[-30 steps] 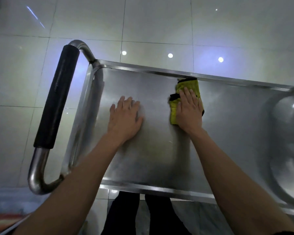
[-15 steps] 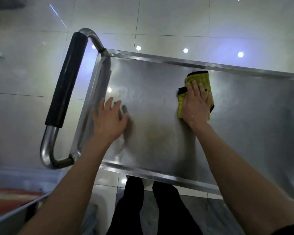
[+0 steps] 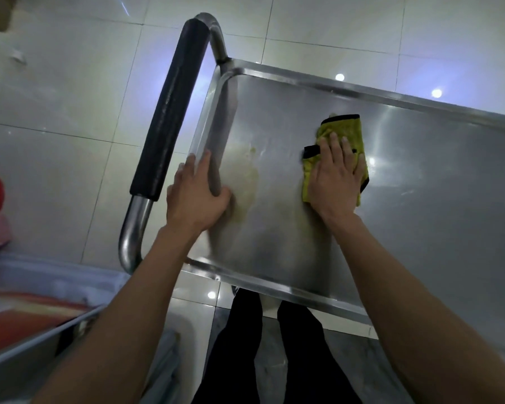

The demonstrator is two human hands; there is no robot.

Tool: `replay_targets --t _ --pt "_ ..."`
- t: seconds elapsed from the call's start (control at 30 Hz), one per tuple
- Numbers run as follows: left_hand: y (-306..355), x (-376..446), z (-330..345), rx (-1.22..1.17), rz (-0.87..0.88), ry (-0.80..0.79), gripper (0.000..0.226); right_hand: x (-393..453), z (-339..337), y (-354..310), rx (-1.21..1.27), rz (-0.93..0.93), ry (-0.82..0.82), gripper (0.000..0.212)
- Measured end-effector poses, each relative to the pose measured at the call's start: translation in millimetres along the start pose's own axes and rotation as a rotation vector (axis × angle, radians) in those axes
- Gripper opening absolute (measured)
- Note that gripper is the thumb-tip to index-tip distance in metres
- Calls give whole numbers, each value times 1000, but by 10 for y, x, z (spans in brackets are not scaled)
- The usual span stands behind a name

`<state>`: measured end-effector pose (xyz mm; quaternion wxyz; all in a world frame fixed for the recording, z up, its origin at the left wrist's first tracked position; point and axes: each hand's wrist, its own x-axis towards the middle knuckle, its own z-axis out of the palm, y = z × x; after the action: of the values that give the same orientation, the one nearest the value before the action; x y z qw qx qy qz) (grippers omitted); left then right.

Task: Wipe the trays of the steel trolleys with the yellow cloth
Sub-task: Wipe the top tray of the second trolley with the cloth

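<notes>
The cloth (image 3: 343, 135) lies on the tray (image 3: 420, 199), under the right hand (image 3: 334, 182). Left hand (image 3: 197, 196) rests on the tray's left rim, handle (image 3: 169, 109) just beyond it.

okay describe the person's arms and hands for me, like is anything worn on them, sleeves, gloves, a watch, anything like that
Both forearms are bare right up to where they leave the picture: no sleeves show, though a dark edge sits at the frame's bottom right corner. The left hand and right hand are ungloved, with no rings, watch or bands in sight. Fingernails on the right hand look short and plain. Below the tray, dark trousers are visible.
</notes>
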<state>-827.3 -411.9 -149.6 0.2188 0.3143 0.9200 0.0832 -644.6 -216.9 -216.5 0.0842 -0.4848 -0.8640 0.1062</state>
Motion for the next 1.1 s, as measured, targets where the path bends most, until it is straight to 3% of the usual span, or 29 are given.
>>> replay_targets --t 0.2,0.37,0.57,0.7,0.83,1.1 --pt "55 -8 -9 1 10 -19 81 -166 88 -915 -13 -167 -133 59" --pt "25 -10 -54 -127 28 38 53 -170 147 -1416 -6 -304 -234 64" --pt "-45 18 -101 -255 -87 15 33 -75 207 -1550 19 -492 -298 68" --pt "-41 22 -11 -130 -59 -13 42 -86 171 -1416 95 -504 -285 58" --pt "133 -66 112 183 102 28 64 -216 81 -965 119 -325 -153 55" --pt "1001 -460 569 289 363 14 45 -396 -321 460 100 -160 -89 48"
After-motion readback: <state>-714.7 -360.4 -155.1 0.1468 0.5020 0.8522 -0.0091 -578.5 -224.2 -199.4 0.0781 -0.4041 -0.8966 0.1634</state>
